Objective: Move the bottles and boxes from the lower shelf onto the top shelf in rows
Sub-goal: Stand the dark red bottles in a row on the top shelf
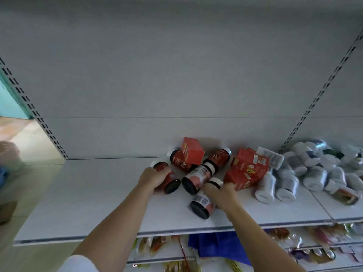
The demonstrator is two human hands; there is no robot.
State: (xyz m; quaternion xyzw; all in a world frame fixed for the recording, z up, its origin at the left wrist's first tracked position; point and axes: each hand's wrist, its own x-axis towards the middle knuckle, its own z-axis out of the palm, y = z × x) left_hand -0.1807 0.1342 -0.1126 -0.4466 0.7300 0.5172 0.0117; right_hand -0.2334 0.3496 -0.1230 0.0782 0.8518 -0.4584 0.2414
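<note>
- Bottles [198, 177] lie tipped on their sides in a loose heap on the white shelf [78, 193], so you take one in each hand.
- Your left hand [151, 178] curls round a dark red bottle [169, 182] at the heap's left edge, clasping its body.
- Your right hand [222, 195] wraps a pink-labelled bottle [201, 204] nearest the shelf front.
- Red boxes [247, 169] lean against white bottles [284, 185] just beside; they probably wait because the round bottles can roll.
- You cannot tell whether this shelf is the top one.
</note>
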